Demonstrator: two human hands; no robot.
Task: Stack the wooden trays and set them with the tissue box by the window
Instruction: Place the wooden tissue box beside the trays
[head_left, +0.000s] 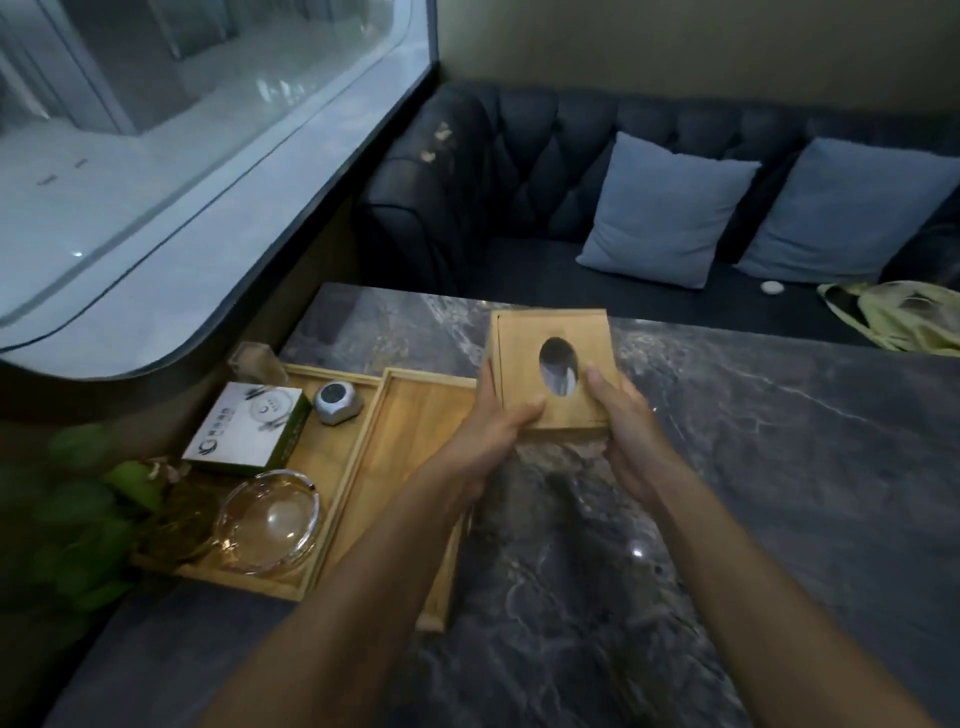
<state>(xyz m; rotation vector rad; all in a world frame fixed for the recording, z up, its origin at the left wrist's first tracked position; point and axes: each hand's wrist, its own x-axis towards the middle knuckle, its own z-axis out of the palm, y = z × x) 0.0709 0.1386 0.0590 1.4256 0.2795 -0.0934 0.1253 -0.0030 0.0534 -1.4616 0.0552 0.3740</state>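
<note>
both hands (558, 415) grip the wooden tissue box (555, 364).

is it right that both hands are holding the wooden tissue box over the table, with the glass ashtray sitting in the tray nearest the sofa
Not quite. The head view shows the glass ashtray in the tray nearest the window. The rest holds: left hand and right hand grip the wooden tissue box over the table.

Marble table (753, 467) bare at right; trays (363, 467) crowd the left
</note>
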